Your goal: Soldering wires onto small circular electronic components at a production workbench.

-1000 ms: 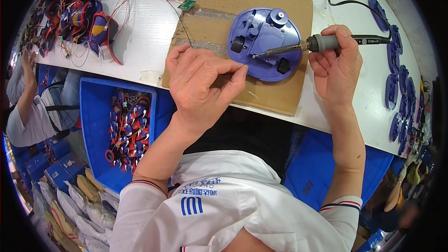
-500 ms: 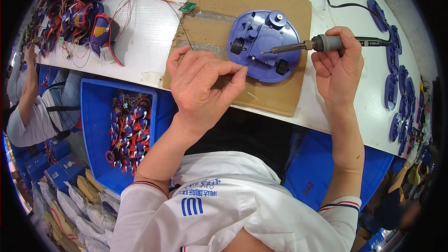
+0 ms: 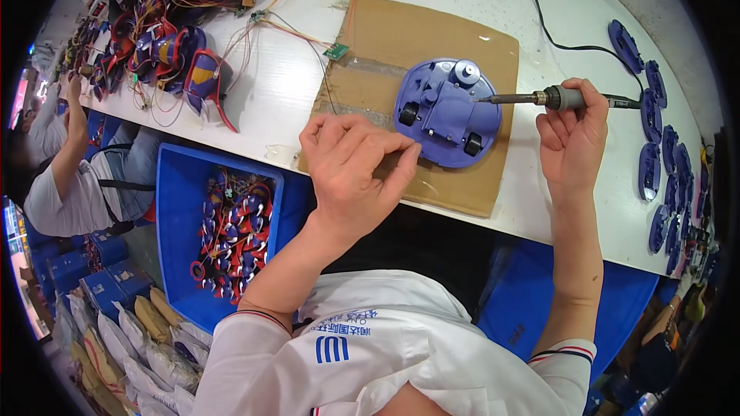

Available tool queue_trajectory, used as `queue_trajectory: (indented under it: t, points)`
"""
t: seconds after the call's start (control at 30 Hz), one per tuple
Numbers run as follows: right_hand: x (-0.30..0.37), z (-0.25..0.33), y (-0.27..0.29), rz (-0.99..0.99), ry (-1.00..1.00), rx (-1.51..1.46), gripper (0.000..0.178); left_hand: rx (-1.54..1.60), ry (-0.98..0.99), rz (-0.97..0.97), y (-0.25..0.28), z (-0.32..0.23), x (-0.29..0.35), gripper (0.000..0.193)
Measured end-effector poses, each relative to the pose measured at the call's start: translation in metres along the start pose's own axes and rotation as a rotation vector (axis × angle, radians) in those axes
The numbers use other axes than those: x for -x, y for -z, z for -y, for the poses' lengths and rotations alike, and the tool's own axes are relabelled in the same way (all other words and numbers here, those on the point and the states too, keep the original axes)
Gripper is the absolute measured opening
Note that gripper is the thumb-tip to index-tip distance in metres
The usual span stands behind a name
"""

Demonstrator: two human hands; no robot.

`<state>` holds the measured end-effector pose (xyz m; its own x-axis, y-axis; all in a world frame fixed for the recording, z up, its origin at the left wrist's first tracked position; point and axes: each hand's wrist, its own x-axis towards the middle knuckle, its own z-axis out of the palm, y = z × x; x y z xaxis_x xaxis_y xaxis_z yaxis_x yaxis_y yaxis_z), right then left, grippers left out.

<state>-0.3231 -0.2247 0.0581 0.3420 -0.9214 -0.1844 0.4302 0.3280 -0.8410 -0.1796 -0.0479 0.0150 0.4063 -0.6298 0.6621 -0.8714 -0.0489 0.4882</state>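
Observation:
On a brown cardboard sheet (image 3: 370, 77) lies a round purple plastic base (image 3: 449, 127) with black wheels and a grey knob-like wheel. My right hand (image 3: 574, 127) grips a soldering iron (image 3: 569, 98) by its handle, its tip over the right side of the base. With thumb and forefinger pinched together at the base's lower left edge, my left hand (image 3: 358, 166) is closed. A thin dark wire (image 3: 324, 77) runs from near a small green circuit board (image 3: 336, 52) and disappears behind that hand. What the pinch holds is too small to make out.
Wired purple and red toy parts (image 3: 204, 81) pile up at the far left. A blue bin (image 3: 173, 223) below holds more. Purple shells (image 3: 650, 169) line the right table edge, near the iron's black cord (image 3: 570, 48). Another person (image 3: 85, 177) sits at left.
The soldering iron's tip has shifted from the middle of the base toward its right side. My left hand stays pinched at the same edge. The whole view has moved slightly.

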Motion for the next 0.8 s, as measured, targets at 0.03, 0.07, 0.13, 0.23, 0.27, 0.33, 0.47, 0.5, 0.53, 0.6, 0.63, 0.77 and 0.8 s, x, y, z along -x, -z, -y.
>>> queue_trajectory:
  t: [0.03, 0.07, 0.13, 0.23, 0.27, 0.33, 0.47, 0.5, 0.53, 0.6, 0.63, 0.77, 0.8]
  points:
    - [-0.001, 0.001, 0.002, 0.01, -0.005, -0.011, 0.02, -0.003, 0.004, 0.009, 0.001, 0.0, 0.0, 0.014]
    - [-0.002, 0.001, 0.004, 0.019, -0.01, -0.021, 0.02, -0.006, 0.009, 0.018, 0.002, 0.0, 0.0, 0.014]
    - [-0.004, 0.0, 0.006, 0.037, -0.024, -0.042, 0.019, -0.014, 0.022, 0.039, 0.004, 0.0, -0.001, 0.014]
    - [-0.003, 0.001, -0.001, -0.019, -0.025, -0.035, 0.019, -0.012, 0.004, 0.071, 0.013, 0.005, -0.012, 0.016]
    - [-0.003, 0.003, -0.004, -0.048, -0.019, -0.025, 0.019, -0.015, -0.025, 0.018, 0.015, 0.017, -0.021, 0.019]
    - [-0.004, 0.002, -0.003, -0.078, -0.016, -0.014, 0.019, -0.07, -0.144, -0.011, 0.022, 0.043, -0.05, 0.027]
    - [-0.005, 0.006, 0.005, -0.009, -0.02, -0.048, 0.019, -0.191, -0.497, 0.243, 0.024, 0.095, -0.121, 0.028]
    - [-0.006, 0.005, 0.007, -0.016, -0.01, -0.047, 0.019, -0.169, -0.496, 0.379, 0.02, 0.106, -0.128, 0.025]
    - [-0.009, 0.004, 0.008, 0.001, -0.019, -0.052, 0.019, -0.145, -0.495, 0.515, 0.018, 0.114, -0.131, 0.022]
    - [-0.016, 0.0, 0.017, 0.012, -0.036, -0.058, 0.019, -0.094, -0.517, 0.541, 0.019, 0.125, -0.132, 0.018]
    - [-0.018, -0.001, 0.021, 0.019, -0.045, -0.059, 0.019, -0.062, -0.526, 0.561, 0.02, 0.131, -0.133, 0.013]
    - [-0.025, -0.008, 0.027, -0.058, -0.063, -0.017, 0.018, 0.113, -0.372, 0.475, 0.012, 0.115, -0.117, 0.012]
    - [-0.025, -0.009, 0.028, -0.07, -0.077, -0.007, 0.018, 0.196, -0.273, 0.378, 0.009, 0.102, -0.11, 0.012]
